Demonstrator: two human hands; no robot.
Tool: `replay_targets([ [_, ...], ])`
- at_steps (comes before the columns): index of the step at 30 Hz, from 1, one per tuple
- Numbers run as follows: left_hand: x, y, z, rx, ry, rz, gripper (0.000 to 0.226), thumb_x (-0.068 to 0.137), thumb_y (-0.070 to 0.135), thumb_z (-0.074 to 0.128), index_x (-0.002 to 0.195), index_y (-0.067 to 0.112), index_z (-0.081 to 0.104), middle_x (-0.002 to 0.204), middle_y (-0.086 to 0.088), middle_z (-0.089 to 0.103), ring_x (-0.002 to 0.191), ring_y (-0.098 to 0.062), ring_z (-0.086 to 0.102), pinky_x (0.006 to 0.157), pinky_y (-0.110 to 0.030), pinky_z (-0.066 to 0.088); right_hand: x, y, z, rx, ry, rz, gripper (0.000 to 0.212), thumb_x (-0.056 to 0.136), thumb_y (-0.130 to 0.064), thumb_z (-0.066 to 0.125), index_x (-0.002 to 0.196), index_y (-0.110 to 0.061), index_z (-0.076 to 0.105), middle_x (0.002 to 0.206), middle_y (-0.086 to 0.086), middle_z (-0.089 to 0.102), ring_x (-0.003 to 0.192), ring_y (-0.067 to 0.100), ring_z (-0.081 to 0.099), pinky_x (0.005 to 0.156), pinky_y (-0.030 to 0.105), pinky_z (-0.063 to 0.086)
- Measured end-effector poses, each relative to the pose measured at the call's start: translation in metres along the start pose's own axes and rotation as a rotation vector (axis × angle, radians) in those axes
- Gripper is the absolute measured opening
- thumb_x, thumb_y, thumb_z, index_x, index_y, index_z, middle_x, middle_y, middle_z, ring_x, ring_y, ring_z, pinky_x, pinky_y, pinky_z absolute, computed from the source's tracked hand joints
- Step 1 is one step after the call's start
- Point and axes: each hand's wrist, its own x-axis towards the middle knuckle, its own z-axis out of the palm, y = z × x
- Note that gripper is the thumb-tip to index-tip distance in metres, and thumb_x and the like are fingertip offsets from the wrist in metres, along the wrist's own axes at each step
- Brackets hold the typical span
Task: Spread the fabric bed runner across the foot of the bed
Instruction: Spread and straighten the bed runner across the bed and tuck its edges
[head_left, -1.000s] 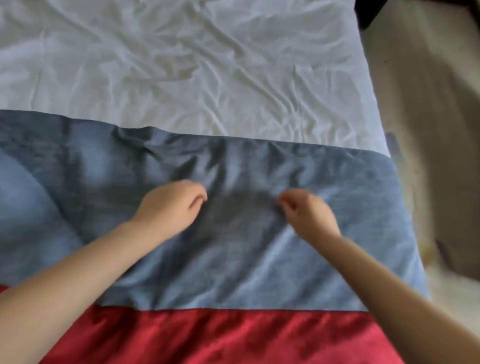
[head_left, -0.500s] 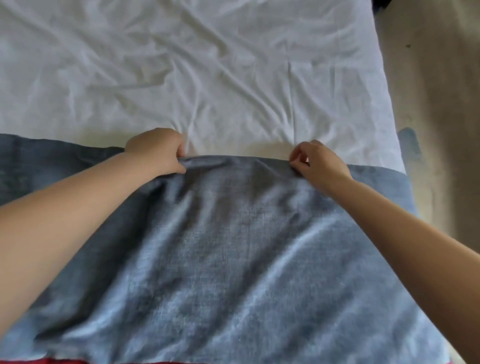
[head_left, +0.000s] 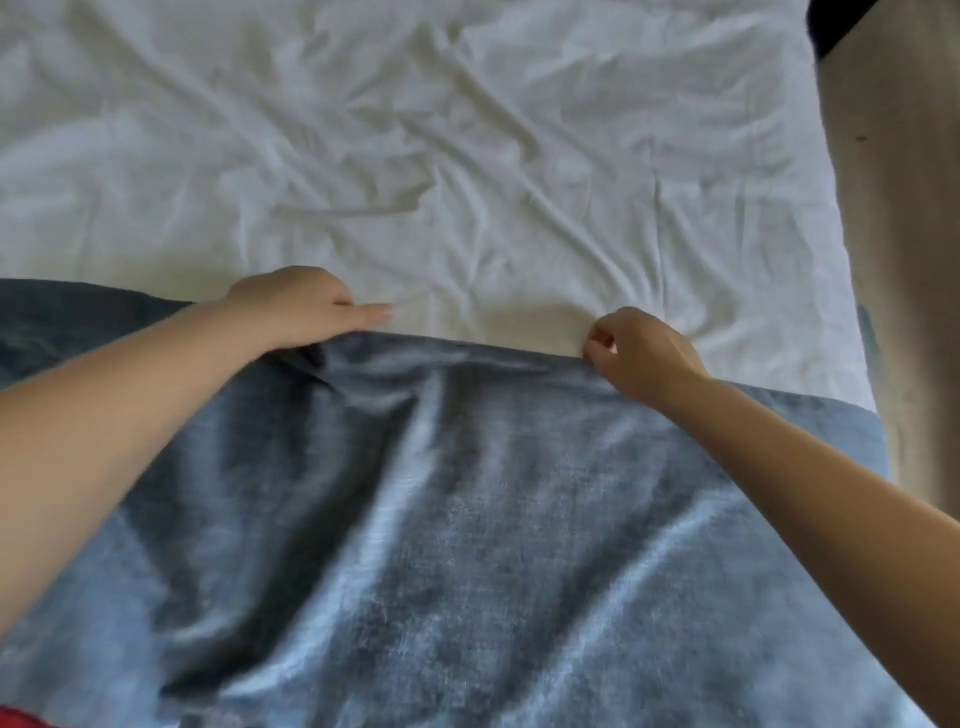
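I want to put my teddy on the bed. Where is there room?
The white sheet beyond the far edge of the blue bed runner is bare. It's crowded along that edge, where the left hand and right hand are.

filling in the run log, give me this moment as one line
left hand: on far edge of blue bed runner, grip unclear | right hand: pinches same edge | runner: creased, on white sheet
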Motion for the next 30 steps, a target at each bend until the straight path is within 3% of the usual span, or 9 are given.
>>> replay_targets([
  [4, -0.001, -0.046, -0.006, -0.066, -0.040, 0.136, 0.025, 0.073, 0.053, 0.070, 0.067, 0.028, 0.068, 0.075, 0.012, 0.068, 0.073, -0.008, 0.061, 0.070, -0.030, 0.049, 0.011, -0.076, 0.018, 0.130, -0.070, -0.112, 0.026, 0.094, -0.039, 0.051, 0.085, -0.019, 0.065, 0.086, -0.001, 0.063, 0.076, 0.018, 0.060, 0.066, 0.033, 0.050],
  [6, 0.001, -0.055, -0.008, -0.068, -0.008, 0.220, 0.014, 0.073, 0.042, 0.076, 0.067, 0.033, 0.067, 0.078, 0.015, 0.068, 0.078, -0.009, 0.062, 0.073, -0.028, 0.050, 0.016, -0.112, 0.030, 0.147, -0.127, -0.154, 0.026, 0.093, -0.042, 0.051, 0.090, -0.020, 0.065, 0.086, -0.003, 0.063, 0.078, 0.016, 0.059, 0.068, 0.033, 0.049],
  [9, 0.003, -0.063, -0.003, -0.069, 0.060, 0.289, 0.013, 0.075, 0.041, 0.075, 0.071, 0.034, 0.064, 0.080, 0.012, 0.067, 0.076, -0.010, 0.060, 0.069, -0.028, 0.048, 0.024, -0.144, 0.042, 0.069, -0.163, -0.171, 0.017, 0.092, -0.039, 0.056, 0.090, -0.022, 0.061, 0.084, -0.004, 0.060, 0.079, 0.017, 0.057, 0.063, 0.030, 0.042],
  [14, 0.011, -0.069, 0.007, 0.030, 0.294, 0.313, 0.033, 0.079, 0.051, 0.066, 0.074, 0.019, 0.061, 0.068, 0.002, 0.056, 0.068, -0.021, 0.053, 0.057, -0.029, 0.037, 0.034, -0.152, 0.045, 0.074, -0.039, -0.007, 0.012, 0.087, -0.035, 0.061, 0.084, -0.023, 0.062, 0.084, -0.004, 0.061, 0.078, 0.017, 0.058, 0.060, 0.027, 0.040],
  [18, 0.014, -0.082, 0.001, -0.016, 0.236, 0.347, 0.023, 0.080, 0.048, 0.066, 0.079, 0.025, 0.064, 0.075, 0.007, 0.057, 0.080, -0.017, 0.051, 0.065, -0.029, 0.038, 0.037, -0.164, 0.045, 0.138, -0.053, 0.067, 0.018, 0.083, -0.038, 0.060, 0.074, -0.023, 0.063, 0.075, -0.006, 0.065, 0.072, 0.015, 0.061, 0.059, 0.028, 0.049],
  [21, 0.014, -0.107, -0.012, 0.105, 0.171, 0.362, 0.018, 0.078, 0.049, 0.067, 0.079, 0.031, 0.063, 0.072, 0.011, 0.053, 0.086, -0.017, 0.051, 0.069, -0.029, 0.035, 0.040, -0.169, 0.041, 0.117, -0.045, 0.065, 0.019, 0.087, -0.036, 0.060, 0.078, -0.021, 0.066, 0.078, -0.006, 0.067, 0.075, 0.014, 0.062, 0.065, 0.031, 0.052],
  [25, 0.010, -0.133, -0.021, 0.217, 0.269, 0.228, 0.021, 0.082, 0.047, 0.063, 0.082, 0.027, 0.067, 0.079, 0.001, 0.056, 0.095, -0.025, 0.052, 0.083, -0.036, 0.034, 0.042, -0.181, 0.049, -0.050, -0.046, 0.094, 0.019, 0.092, -0.032, 0.056, 0.079, -0.019, 0.063, 0.079, -0.002, 0.064, 0.076, 0.019, 0.061, 0.062, 0.031, 0.048],
  [27, 0.005, -0.131, -0.013, 0.272, 0.373, 0.206, 0.019, 0.085, 0.039, 0.063, 0.088, 0.021, 0.068, 0.089, -0.003, 0.062, 0.097, -0.027, 0.051, 0.085, -0.038, 0.034, 0.040, -0.187, 0.055, -0.062, -0.017, 0.118, 0.019, 0.092, -0.030, 0.056, 0.079, -0.017, 0.061, 0.081, 0.000, 0.063, 0.076, 0.021, 0.061, 0.061, 0.031, 0.048],
  [30, -0.012, -0.123, 0.000, 0.275, 0.522, 0.243, 0.021, 0.080, 0.009, 0.064, 0.100, 0.014, 0.062, 0.098, -0.005, 0.061, 0.097, -0.029, 0.049, 0.085, -0.037, 0.037, 0.032, -0.194, 0.055, -0.062, 0.108, 0.141, 0.009, 0.089, -0.025, 0.060, 0.094, -0.017, 0.058, 0.100, 0.000, 0.056, 0.077, 0.024, 0.059, 0.062, 0.035, 0.050],
])
